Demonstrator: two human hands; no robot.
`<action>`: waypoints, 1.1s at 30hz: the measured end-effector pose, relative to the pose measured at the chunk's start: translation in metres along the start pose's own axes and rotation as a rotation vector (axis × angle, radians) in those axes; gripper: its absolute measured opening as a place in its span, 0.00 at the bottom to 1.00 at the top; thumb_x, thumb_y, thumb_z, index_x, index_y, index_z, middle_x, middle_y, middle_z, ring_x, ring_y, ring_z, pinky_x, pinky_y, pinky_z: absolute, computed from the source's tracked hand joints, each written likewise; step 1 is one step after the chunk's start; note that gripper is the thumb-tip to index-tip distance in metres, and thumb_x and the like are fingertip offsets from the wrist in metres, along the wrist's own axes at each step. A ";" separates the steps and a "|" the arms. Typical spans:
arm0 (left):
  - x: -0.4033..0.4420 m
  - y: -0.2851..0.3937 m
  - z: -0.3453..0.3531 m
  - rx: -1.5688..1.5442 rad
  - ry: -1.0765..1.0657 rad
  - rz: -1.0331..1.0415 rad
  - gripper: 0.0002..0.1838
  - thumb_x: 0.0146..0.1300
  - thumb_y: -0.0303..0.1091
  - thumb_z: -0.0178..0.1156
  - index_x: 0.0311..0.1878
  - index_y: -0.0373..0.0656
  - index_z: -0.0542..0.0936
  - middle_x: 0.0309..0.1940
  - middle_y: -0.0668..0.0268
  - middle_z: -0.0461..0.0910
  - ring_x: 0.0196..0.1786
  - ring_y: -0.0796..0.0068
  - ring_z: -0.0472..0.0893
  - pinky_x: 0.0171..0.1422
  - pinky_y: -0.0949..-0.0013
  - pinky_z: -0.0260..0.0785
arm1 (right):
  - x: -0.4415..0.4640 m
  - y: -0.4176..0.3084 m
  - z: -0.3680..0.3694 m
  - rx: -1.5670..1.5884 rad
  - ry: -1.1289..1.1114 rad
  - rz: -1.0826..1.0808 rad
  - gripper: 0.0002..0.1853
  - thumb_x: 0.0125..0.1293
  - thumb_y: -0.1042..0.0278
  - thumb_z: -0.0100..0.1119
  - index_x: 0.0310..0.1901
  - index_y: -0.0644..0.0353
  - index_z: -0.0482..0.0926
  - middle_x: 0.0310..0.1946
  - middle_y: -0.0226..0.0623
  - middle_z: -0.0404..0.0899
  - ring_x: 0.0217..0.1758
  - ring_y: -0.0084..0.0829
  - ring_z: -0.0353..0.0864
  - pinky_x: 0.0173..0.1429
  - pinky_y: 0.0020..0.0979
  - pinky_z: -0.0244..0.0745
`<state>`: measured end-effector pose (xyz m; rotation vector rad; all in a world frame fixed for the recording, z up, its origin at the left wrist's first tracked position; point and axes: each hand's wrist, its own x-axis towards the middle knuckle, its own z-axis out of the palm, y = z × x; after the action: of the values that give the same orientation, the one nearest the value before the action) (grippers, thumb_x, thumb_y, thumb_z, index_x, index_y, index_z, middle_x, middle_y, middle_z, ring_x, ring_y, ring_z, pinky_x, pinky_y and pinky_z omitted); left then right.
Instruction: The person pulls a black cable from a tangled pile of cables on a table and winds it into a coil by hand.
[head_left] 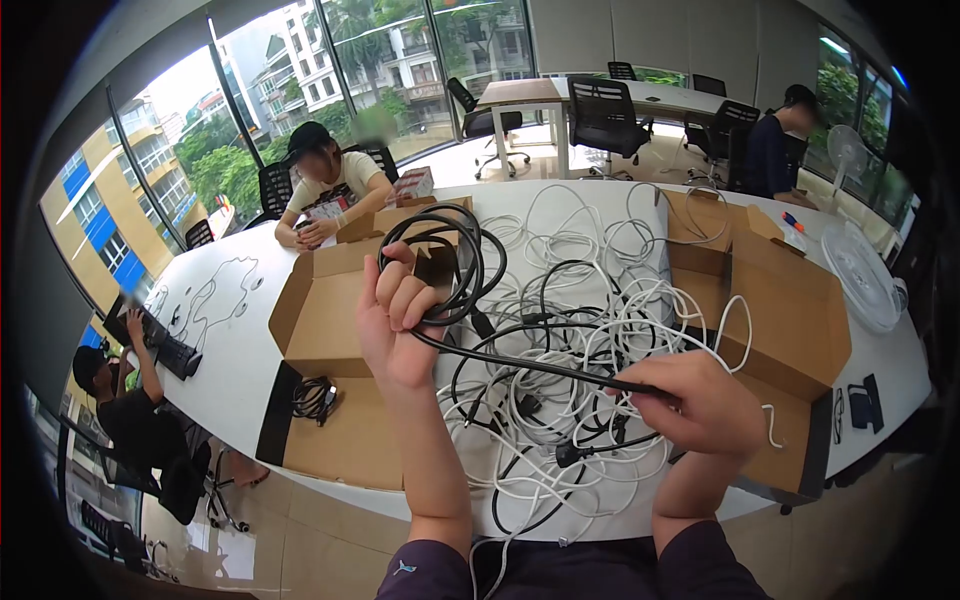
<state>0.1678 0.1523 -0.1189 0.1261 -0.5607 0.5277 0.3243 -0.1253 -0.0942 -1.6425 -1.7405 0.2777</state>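
Observation:
Loops of a thick black cable [478, 262] hang from my left hand [398, 310], whose fingers are curled round them. A straight stretch of the same cable runs down to the right into my right hand [692, 400], closed on it. Under and between my hands lies a tangled heap of white cables [540, 470] and black cables. A black plug [570, 455] rests near the front of the heap, left of my right hand. The far end of the cable beyond my right hand cannot be made out.
An open cardboard box [345, 440] at the left holds a bundled black cable [315, 400]. Another open box [790, 320] stands at the right. Beyond it are a white fan part [862, 275] and glasses [838, 415]. Three people sit around the room.

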 end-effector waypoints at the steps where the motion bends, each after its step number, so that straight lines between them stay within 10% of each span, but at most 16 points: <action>1: 0.000 0.000 0.001 0.006 0.011 -0.009 0.18 0.78 0.43 0.36 0.47 0.37 0.68 0.15 0.77 0.53 0.15 0.84 0.54 0.24 0.76 0.52 | 0.002 0.009 0.003 -0.028 0.064 -0.017 0.13 0.56 0.77 0.54 0.44 0.65 0.79 0.32 0.46 0.81 0.34 0.45 0.81 0.39 0.38 0.74; 11: -0.011 -0.021 0.027 0.120 -0.014 -0.200 0.20 0.78 0.48 0.33 0.51 0.40 0.65 0.14 0.77 0.52 0.13 0.85 0.52 0.21 0.75 0.53 | 0.029 0.071 0.024 -0.540 0.454 0.208 0.13 0.58 0.72 0.57 0.45 0.65 0.80 0.32 0.45 0.78 0.38 0.46 0.77 0.48 0.38 0.72; 14: -0.012 -0.024 0.024 0.259 -0.095 -0.238 0.21 0.78 0.50 0.32 0.52 0.42 0.64 0.13 0.77 0.54 0.12 0.85 0.53 0.21 0.75 0.54 | 0.037 0.077 0.020 -0.230 0.299 0.463 0.11 0.62 0.65 0.60 0.40 0.63 0.82 0.27 0.44 0.82 0.34 0.49 0.80 0.46 0.44 0.74; 19: -0.016 -0.032 0.020 0.411 -0.099 -0.355 0.21 0.78 0.51 0.31 0.53 0.43 0.62 0.12 0.79 0.53 0.11 0.87 0.53 0.17 0.77 0.52 | 0.045 0.074 0.007 0.465 0.357 0.389 0.11 0.67 0.79 0.45 0.39 0.65 0.80 0.24 0.29 0.77 0.29 0.15 0.75 0.33 0.20 0.71; 33: -0.017 -0.113 -0.014 0.563 -0.126 -0.925 0.20 0.75 0.48 0.44 0.49 0.37 0.64 0.13 0.79 0.55 0.13 0.89 0.50 0.17 0.78 0.43 | 0.025 0.075 -0.012 0.867 0.465 -0.026 0.18 0.74 0.66 0.45 0.58 0.68 0.74 0.43 0.37 0.80 0.44 0.24 0.81 0.45 0.24 0.73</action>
<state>0.2198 0.0517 -0.1371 0.9114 -0.4036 -0.2458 0.3921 -0.0933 -0.1220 -0.9404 -1.0511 0.5036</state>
